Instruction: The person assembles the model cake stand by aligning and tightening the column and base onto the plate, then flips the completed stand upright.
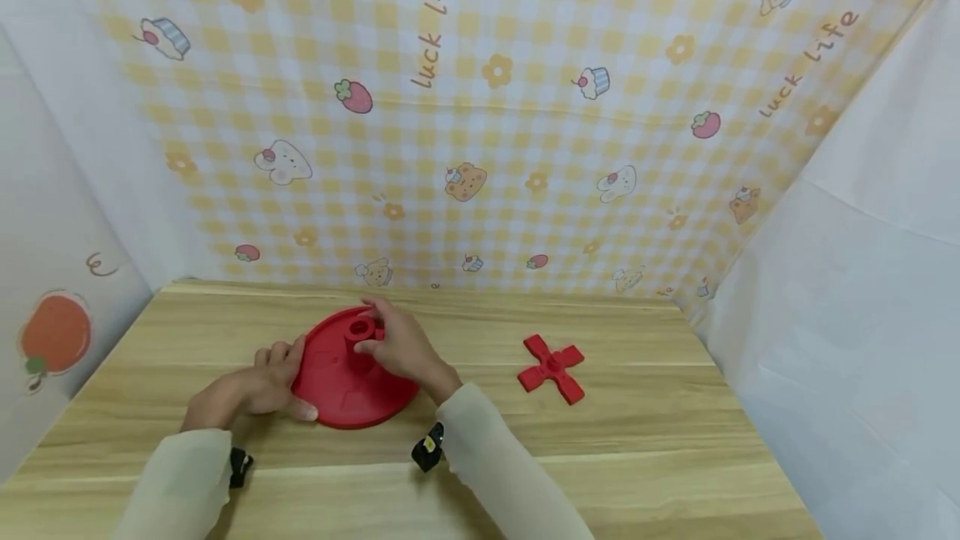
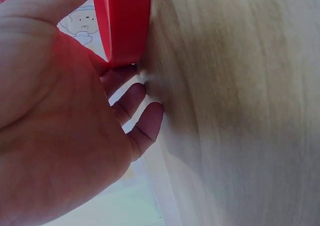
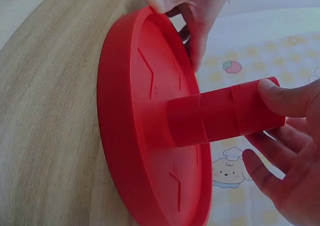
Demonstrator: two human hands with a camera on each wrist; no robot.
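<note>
A red round base (image 1: pixel 330 390) with a raised rim lies on the wooden table. From its middle rises a hollow red cylinder (image 3: pixel 217 116), marked by seams across its length. My left hand (image 1: pixel 273 377) holds the base's rim at the left, thumb at the near side and fingers spread around the edge. In the left wrist view several fingertips (image 2: pixel 150 121) reach down to the tabletop. My right hand (image 1: pixel 405 344) grips the cylinder's upper end, with the thumb on one side and fingers on the other.
To the right of the base, a red cross-shaped piece (image 1: pixel 553 365) with a raised hub lies on the wooden table (image 1: pixel 645 440). Behind the table hangs a yellow checked cloth (image 1: pixel 525 132), and white sheets (image 1: pixel 862 298) stand at both sides.
</note>
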